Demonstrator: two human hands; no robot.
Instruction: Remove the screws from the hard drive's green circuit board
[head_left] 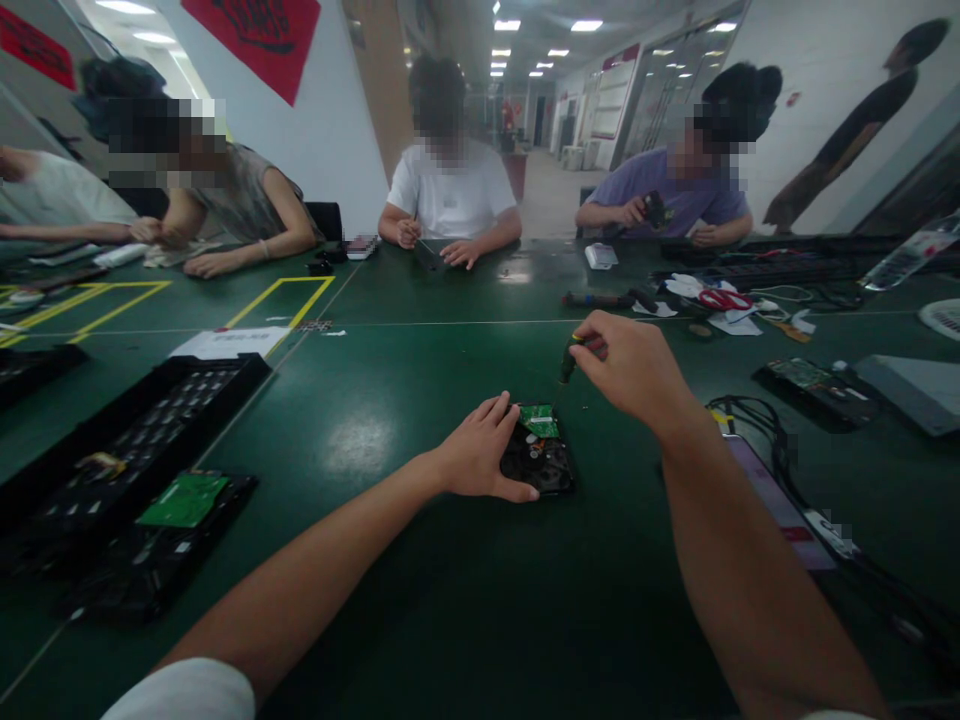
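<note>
A black hard drive (553, 466) lies on the green table (450, 570), with a small green circuit board (541, 420) at its far end. My left hand (484, 455) rests over the drive's left side, fingers spread and thumb along the near edge. In my right hand (626, 370) is a screwdriver (568, 364) with a dark and red handle, gripped between thumb and fingers. Its thin shaft points down to the board's right edge; whether the tip touches a screw is too small to tell.
Black trays (225, 385) and another drive with a green board (184, 500) lie at the left. Right are a phone (772, 500), black cables (780, 430), another drive (817, 390) and a grey box (915, 390). Red scissors (724, 299) lie farther back. Several people sit across the table.
</note>
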